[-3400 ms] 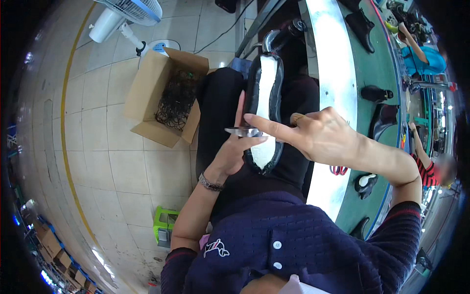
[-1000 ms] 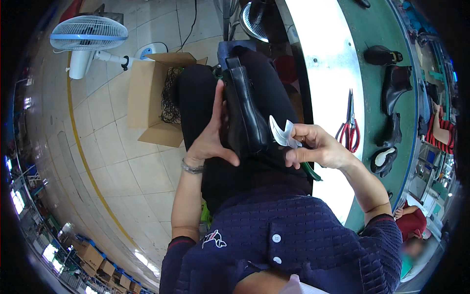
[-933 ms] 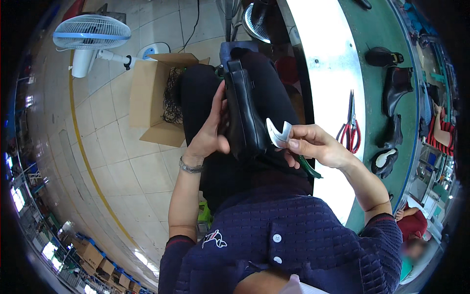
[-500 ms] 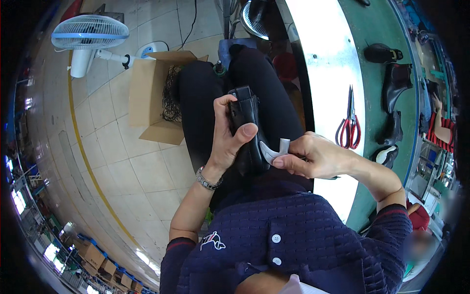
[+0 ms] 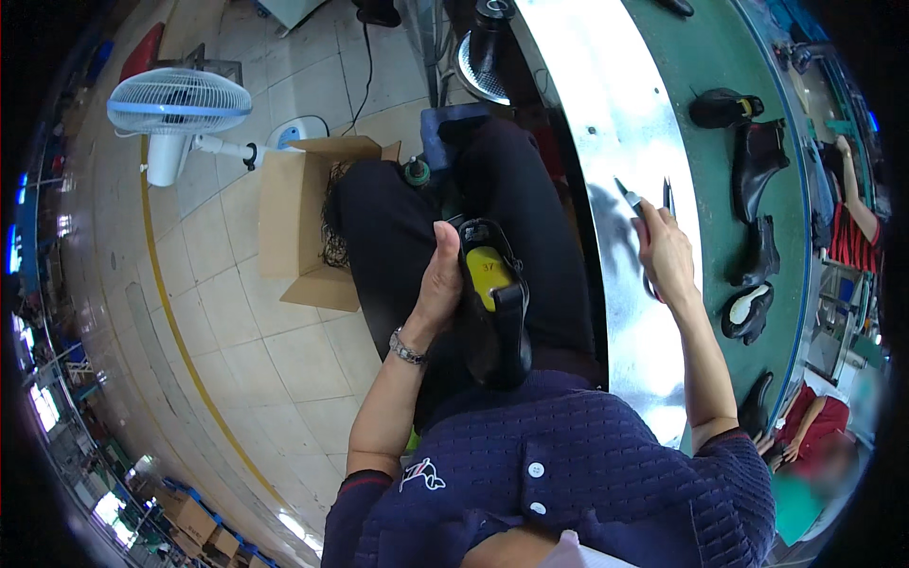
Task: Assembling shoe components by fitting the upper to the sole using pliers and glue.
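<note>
My left hand (image 5: 441, 282) is closed round the side of a black leather shoe (image 5: 511, 350), held above my lap. The shoe's opening faces up, and a yellow insole patch (image 5: 489, 275) shows inside it. My right hand (image 5: 668, 256) is over the shiny metal bench top (image 5: 639, 123), its fingers closed on a slim, pointed, pen-like tool (image 5: 627, 194). Beneath that hand lies a pair of scissors (image 5: 667, 195); the blade tips show, while most of the red handles are hidden.
Several black shoes and boots (image 5: 757, 170) stand on a green surface (image 5: 710, 57) beyond the bench. An open cardboard box (image 5: 284, 218) is left of my legs, near a white fan (image 5: 180, 104). A green-capped bottle (image 5: 417, 171) is between my knees. Other people (image 5: 814, 417) sit at the far right.
My right hand has left the shoe and moved right to the bench, now with a pointed tool; the white curved piece has gone from view. The shoe has turned, exposing its opening.
</note>
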